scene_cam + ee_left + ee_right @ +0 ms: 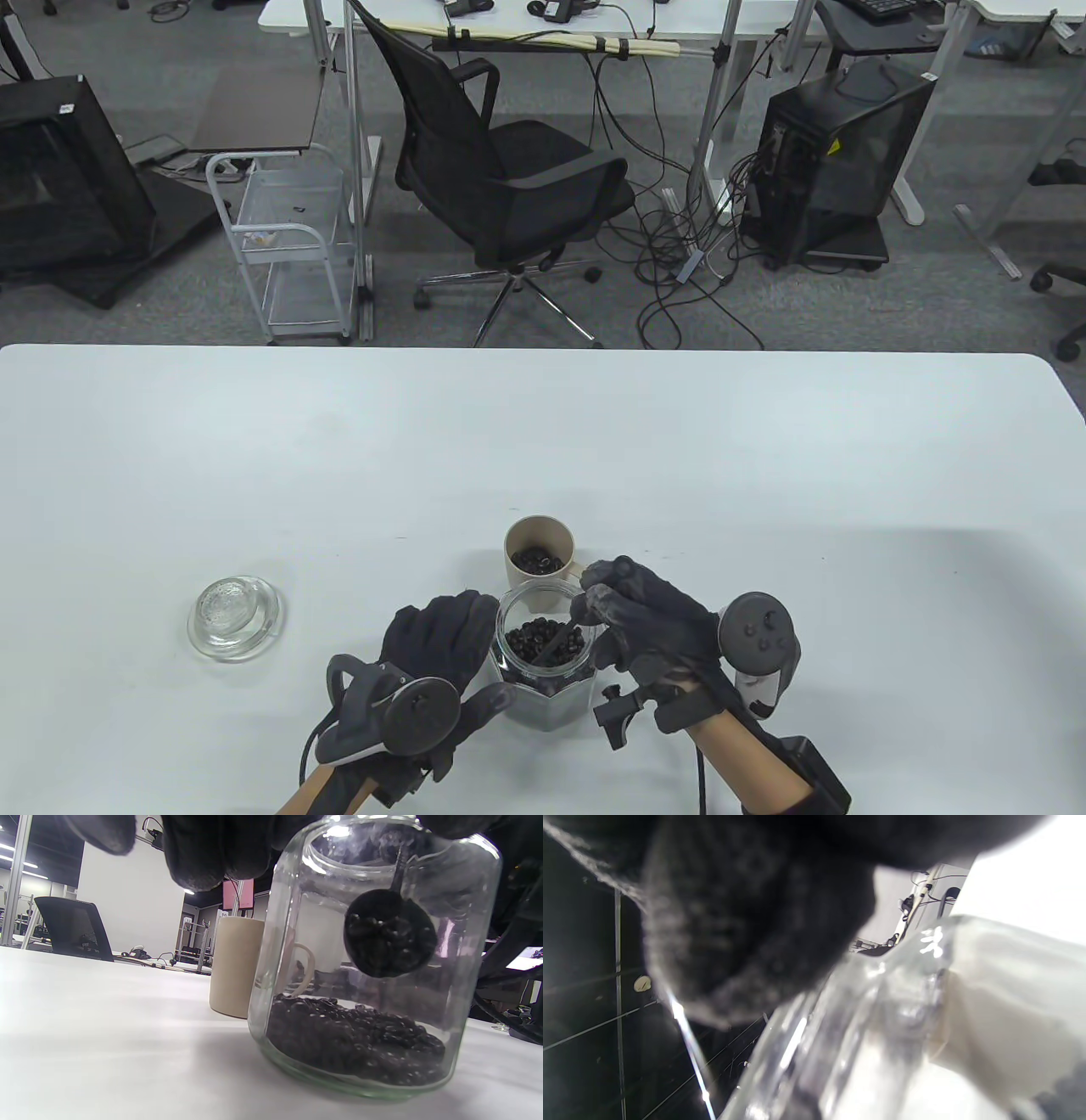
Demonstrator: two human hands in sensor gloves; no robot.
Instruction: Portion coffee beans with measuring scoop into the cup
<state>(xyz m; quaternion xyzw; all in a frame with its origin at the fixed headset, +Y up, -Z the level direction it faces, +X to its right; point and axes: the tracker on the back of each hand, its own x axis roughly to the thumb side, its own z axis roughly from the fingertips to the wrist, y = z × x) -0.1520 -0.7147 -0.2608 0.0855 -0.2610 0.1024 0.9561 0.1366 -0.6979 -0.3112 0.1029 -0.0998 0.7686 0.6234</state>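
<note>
Right now we see the glass jar (543,671) near the front edge of the white table (254,467), open-topped, with coffee beans (352,1043) covering its bottom. Our left hand (433,654) wraps the jar's left side, fingers curled round the glass. Our right hand (645,620) pinches the handle of the black measuring scoop (388,935), which dips through the jar mouth; in the left wrist view the scoop bowl hangs inside the jar, above the bean layer, loaded with beans. The beige cup (540,559) stands just behind the jar, apparently touching it, upright, with some beans already in it. The glass lid (235,615) lies flat on the table, well apart to the left of the jar. The right wrist view is mostly blurred glove and glass, so we get little from it.
</note>
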